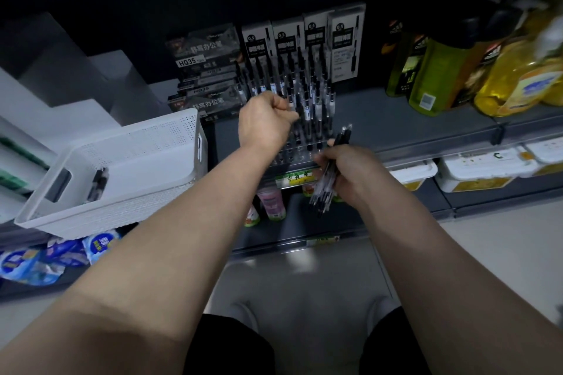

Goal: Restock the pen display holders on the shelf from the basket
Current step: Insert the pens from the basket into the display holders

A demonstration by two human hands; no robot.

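A clear pen display holder (300,155) stands on the grey shelf (411,125), with several black pens upright in its holes and empty holes along its front row. My left hand (265,122) hovers over the holder's left side with fingers curled; its fingertips pinch a pen (307,111) standing in the holder. My right hand (344,170) grips a bundle of black pens (327,179) at the holder's front right corner. The white perforated basket (122,161) sits to the left on the shelf, with a few pens (97,184) lying inside.
Dark pen boxes (204,70) are stacked behind the basket. White pen cartons (304,39) stand behind the holder. Yellow and green bottles (475,70) fill the shelf's right. Small bottles (271,204), white tubs (481,170) and blue packets (45,259) sit on lower shelves.
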